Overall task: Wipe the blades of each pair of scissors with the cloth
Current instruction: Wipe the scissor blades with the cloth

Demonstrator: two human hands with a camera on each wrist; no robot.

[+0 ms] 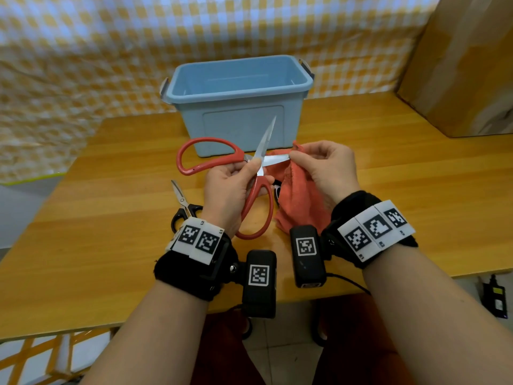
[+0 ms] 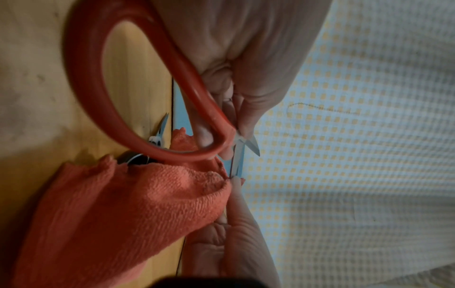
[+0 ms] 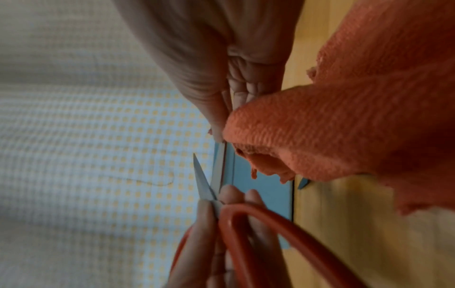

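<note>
Red-handled scissors [image 1: 211,155] are held wide open above the table, one blade pointing up toward the bin, the other pointing right. My left hand [image 1: 236,184] grips them at the pivot [image 2: 236,140], thumb on top. My right hand [image 1: 319,165] pinches the orange cloth [image 1: 302,201] around the right-pointing blade [image 3: 219,167]. The cloth [image 2: 128,210] hangs down to the table. Small black-handled scissors [image 1: 183,207] lie on the table left of my left wrist. Another pair with a black and white handle [image 1: 277,191] lies partly hidden under the cloth.
A light blue plastic bin [image 1: 238,101] stands just behind the hands on the wooden table [image 1: 111,218]. A cardboard box [image 1: 466,68] sits at the back right. A checked yellow and white sheet [image 1: 83,51] hangs behind the table.
</note>
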